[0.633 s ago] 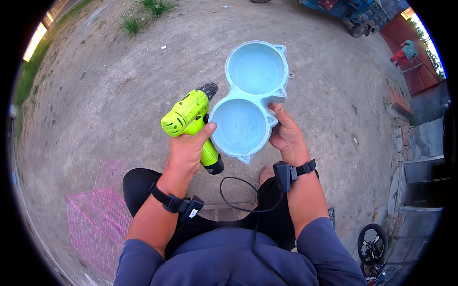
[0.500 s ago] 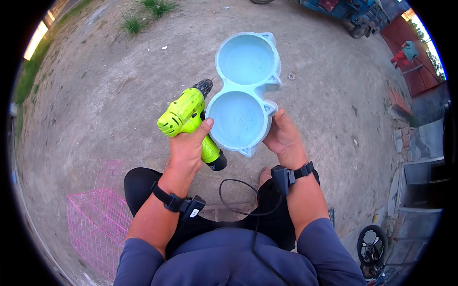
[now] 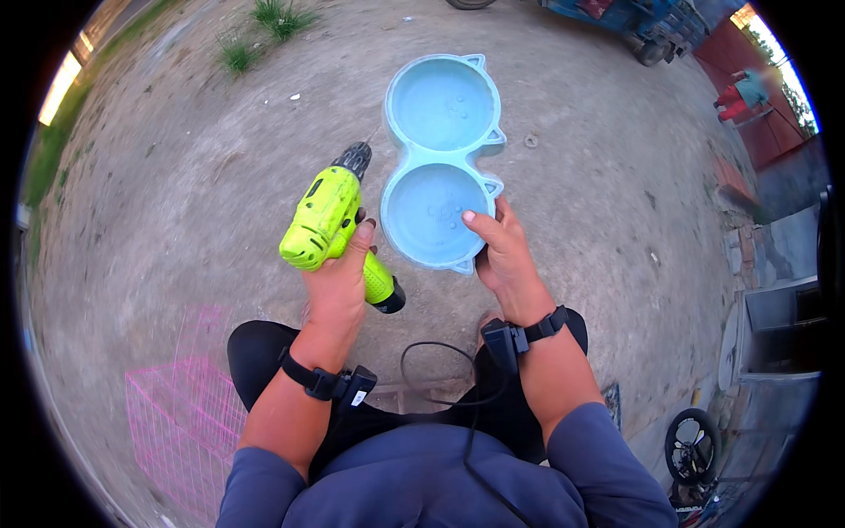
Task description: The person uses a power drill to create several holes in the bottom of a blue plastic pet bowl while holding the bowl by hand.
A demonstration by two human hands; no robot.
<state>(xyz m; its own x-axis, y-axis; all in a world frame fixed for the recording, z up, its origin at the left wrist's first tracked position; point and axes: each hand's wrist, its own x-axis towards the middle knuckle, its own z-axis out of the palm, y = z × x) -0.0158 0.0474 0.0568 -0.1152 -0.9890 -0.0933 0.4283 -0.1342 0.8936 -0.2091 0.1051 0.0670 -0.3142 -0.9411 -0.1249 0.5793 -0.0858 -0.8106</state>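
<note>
In my left hand (image 3: pixel 339 273) is a lime-green cordless drill (image 3: pixel 324 216), my fingers wrapped round its grip. Its black chuck points up and away, with a thin bit showing at the tip. My right hand (image 3: pixel 506 255) holds a light-blue double pet bowl (image 3: pixel 443 158) by its nearer right edge, thumb over the rim and fingers underneath, out of sight. Two round hollows make up the bowl, one beyond the other, with pointed ear shapes along the rim. Drill and bowl are a small gap apart.
A pink wire cage (image 3: pixel 180 422) stands on the ground at my left. On the right are a wheel (image 3: pixel 691 446) and a grey wall. A blue vehicle (image 3: pixel 647 31) is at the far right, near a person (image 3: pixel 746 92) in red trousers. Grass tufts (image 3: pixel 280 18) grow far left.
My left hand has drawn the drill slightly left, away from the bowl. My right thumb has come over the rim, and the bowl sits a little farther left and away.
</note>
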